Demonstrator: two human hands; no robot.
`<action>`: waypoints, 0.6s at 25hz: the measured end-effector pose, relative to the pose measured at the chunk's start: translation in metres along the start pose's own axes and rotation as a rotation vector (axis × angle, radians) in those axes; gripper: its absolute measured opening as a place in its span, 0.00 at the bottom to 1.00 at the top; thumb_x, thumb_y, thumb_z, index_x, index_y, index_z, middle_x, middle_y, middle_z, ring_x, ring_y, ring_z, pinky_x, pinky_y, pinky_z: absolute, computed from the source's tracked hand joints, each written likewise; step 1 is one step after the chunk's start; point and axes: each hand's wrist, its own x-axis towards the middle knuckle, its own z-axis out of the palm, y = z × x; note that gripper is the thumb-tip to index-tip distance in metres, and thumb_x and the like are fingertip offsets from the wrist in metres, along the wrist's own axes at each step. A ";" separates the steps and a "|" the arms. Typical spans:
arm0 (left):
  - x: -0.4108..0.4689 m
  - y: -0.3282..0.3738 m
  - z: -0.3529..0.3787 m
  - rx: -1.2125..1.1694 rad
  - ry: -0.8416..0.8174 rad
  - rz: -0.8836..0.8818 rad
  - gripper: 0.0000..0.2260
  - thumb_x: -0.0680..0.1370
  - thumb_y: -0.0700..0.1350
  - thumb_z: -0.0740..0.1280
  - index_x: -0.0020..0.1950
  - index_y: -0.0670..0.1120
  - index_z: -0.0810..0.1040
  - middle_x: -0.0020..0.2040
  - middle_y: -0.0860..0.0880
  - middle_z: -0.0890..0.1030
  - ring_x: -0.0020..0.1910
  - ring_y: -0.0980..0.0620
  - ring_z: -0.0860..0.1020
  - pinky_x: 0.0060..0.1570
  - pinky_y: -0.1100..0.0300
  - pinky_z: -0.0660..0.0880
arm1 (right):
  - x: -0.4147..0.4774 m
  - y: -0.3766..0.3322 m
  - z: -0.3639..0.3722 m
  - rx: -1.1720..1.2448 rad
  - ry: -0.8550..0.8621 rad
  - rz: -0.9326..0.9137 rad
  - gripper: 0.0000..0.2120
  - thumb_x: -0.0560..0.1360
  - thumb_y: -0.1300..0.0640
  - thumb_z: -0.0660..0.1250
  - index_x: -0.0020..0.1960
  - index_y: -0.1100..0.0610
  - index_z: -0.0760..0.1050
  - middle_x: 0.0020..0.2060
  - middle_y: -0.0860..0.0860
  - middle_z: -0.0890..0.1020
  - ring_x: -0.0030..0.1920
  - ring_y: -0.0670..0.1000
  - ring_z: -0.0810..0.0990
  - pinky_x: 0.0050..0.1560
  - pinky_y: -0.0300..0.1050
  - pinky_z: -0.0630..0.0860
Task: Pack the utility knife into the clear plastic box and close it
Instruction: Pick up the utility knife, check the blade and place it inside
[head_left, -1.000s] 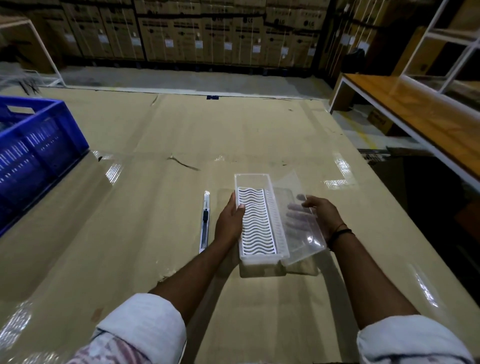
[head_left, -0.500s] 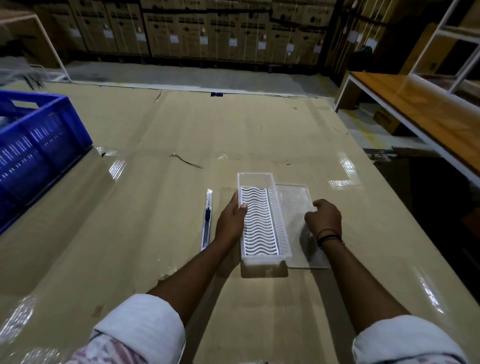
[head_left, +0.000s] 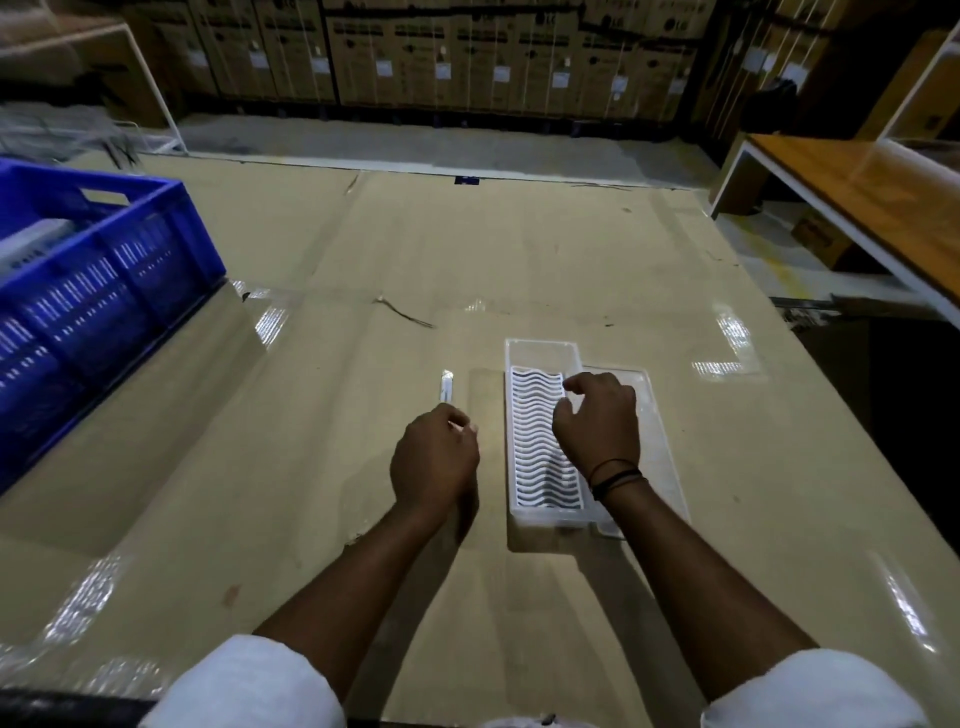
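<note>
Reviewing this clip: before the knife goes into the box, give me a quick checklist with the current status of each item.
1. Clear plastic box open, lid laid flat beside it: ok.
2. White wavy insert seated in the box: ok.
3. Space over the box free: not ok, right hand hovers above the insert.
4. Left hand has a secure grip on the utility knife: cannot tell; fingers are over its near end, only the far tip shows.
5. Knife blade retracted: cannot tell, too small.
6. Path between knife and box on the table free: ok.
</note>
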 end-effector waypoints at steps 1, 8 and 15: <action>0.000 -0.005 -0.006 0.087 0.010 -0.010 0.09 0.76 0.54 0.70 0.52 0.52 0.82 0.47 0.52 0.84 0.42 0.53 0.81 0.37 0.61 0.72 | -0.001 -0.007 0.002 -0.032 0.004 -0.045 0.15 0.73 0.58 0.65 0.58 0.56 0.80 0.54 0.56 0.81 0.59 0.60 0.74 0.59 0.50 0.71; -0.004 -0.022 -0.019 0.317 -0.083 -0.129 0.18 0.74 0.60 0.70 0.54 0.47 0.76 0.49 0.46 0.80 0.46 0.43 0.82 0.42 0.53 0.78 | -0.002 -0.069 0.035 0.041 -0.162 -0.201 0.14 0.74 0.62 0.63 0.58 0.62 0.76 0.53 0.60 0.80 0.55 0.60 0.78 0.53 0.51 0.76; -0.008 -0.034 -0.023 0.335 -0.118 -0.151 0.15 0.75 0.57 0.68 0.51 0.46 0.79 0.48 0.45 0.82 0.48 0.40 0.82 0.39 0.54 0.76 | 0.002 -0.113 0.089 -0.093 -0.484 -0.081 0.12 0.72 0.61 0.66 0.55 0.62 0.76 0.54 0.63 0.80 0.51 0.63 0.82 0.45 0.45 0.76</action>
